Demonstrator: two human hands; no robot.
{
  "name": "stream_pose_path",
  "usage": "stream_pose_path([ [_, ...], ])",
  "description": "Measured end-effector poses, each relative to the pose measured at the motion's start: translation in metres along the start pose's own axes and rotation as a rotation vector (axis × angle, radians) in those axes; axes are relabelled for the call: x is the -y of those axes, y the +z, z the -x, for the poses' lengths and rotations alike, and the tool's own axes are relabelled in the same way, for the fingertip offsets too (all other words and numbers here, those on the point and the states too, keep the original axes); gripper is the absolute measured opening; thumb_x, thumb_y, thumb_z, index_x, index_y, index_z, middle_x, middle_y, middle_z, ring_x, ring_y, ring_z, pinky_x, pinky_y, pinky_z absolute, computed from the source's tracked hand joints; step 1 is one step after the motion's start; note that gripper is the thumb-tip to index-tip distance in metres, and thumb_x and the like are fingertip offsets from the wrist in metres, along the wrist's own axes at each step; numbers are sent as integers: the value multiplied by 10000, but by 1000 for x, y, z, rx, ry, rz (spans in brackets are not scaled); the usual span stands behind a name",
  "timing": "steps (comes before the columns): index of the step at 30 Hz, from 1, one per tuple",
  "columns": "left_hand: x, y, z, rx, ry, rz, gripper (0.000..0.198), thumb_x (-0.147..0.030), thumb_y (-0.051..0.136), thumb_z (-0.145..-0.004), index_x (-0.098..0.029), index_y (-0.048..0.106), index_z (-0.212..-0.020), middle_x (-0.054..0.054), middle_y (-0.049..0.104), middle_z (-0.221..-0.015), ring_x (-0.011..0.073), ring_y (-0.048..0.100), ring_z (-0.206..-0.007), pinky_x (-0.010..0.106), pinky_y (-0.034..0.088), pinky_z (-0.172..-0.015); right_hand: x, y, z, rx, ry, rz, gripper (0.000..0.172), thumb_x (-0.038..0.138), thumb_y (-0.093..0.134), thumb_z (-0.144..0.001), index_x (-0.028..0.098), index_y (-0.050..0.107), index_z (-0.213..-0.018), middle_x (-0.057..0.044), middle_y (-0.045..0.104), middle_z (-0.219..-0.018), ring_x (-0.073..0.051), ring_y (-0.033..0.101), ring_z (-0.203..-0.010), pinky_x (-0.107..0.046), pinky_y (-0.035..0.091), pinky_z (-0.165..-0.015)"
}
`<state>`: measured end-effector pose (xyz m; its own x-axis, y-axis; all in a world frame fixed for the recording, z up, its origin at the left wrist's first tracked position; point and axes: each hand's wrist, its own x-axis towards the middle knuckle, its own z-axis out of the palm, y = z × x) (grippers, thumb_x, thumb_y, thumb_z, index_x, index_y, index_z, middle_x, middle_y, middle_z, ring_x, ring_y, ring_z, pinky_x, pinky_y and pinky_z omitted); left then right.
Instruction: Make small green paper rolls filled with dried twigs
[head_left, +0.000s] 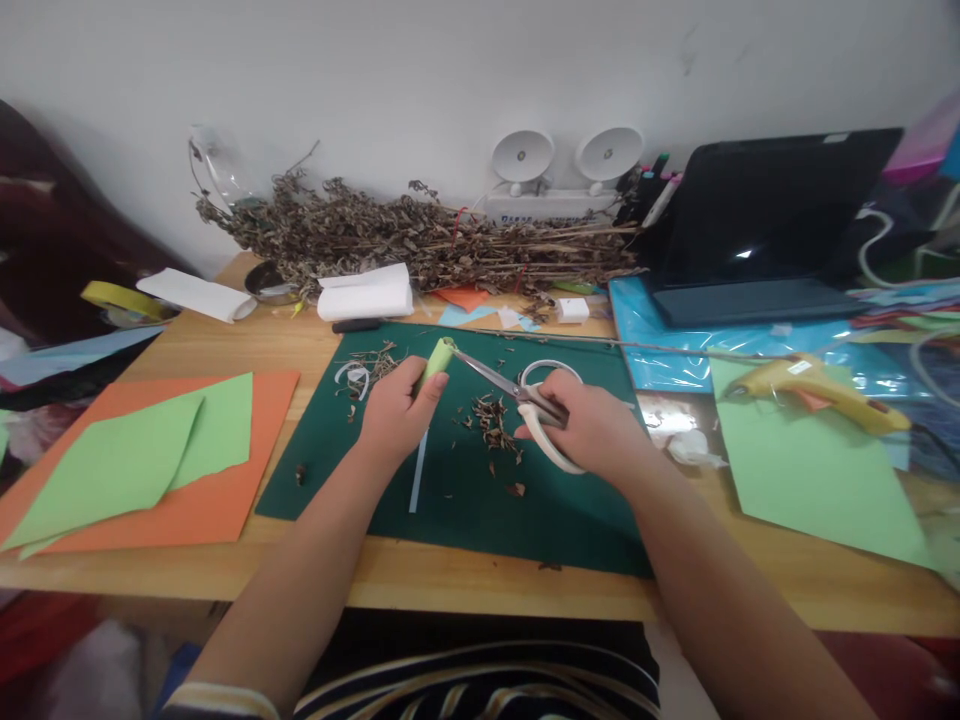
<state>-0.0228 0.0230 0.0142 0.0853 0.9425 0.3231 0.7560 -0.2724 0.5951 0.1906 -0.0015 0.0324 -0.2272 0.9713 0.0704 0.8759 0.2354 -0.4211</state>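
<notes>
My left hand (403,402) is closed around a small light-green paper tube (439,360), its end tilted up and to the right. In my right hand (589,425) is a pair of scissors (491,375) with white handles, the closed-looking blades pointing at the tube's end. Whether the tips are inside the tube or only touch its rim I cannot tell. Beneath lies a dark green cutting mat (480,530) with a little heap of dried plant bits (493,425), a pale paper strip (418,475) and dry scraps near my left hand.
A bundle of dried stems (375,225) lies along the wall. Green sheets (112,470) rest on orange paper (225,510) at the left. A yellow glue gun (825,385) sits on green paper at the right, before a dark tablet (772,210).
</notes>
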Motion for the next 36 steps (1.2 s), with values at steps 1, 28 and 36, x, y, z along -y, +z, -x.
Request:
stream_pose_path([
  [1, 0, 0, 0, 0, 1, 3, 283, -422, 345, -783, -187, 391, -632, -32, 411, -515, 114, 406, -506, 212, 276, -489, 0, 0, 0, 2, 3, -10, 332, 536, 508, -657, 220, 408, -685, 17, 558, -553, -123, 471, -444, -195, 248, -397],
  [28, -4, -4, 0, -82, 51, -180, 326, -419, 414, -763, -191, 284, -571, -26, 321, -523, 124, 343, -508, 230, 218, -482, -1, 0, 1, -70, -17, 97, 340, 530, 520, -652, 218, 386, -668, 11, 568, -539, -141, 486, -443, -201, 247, -409],
  [36, -1, -4, 0, -130, 73, -204, 313, -420, 415, -771, -189, 319, -583, -24, 338, -525, 121, 347, -508, 229, 226, -474, 0, 0, 3, -97, -28, 24, 309, 480, 542, -648, 215, 383, -676, 10, 591, -567, -136, 508, -461, -200, 278, -423],
])
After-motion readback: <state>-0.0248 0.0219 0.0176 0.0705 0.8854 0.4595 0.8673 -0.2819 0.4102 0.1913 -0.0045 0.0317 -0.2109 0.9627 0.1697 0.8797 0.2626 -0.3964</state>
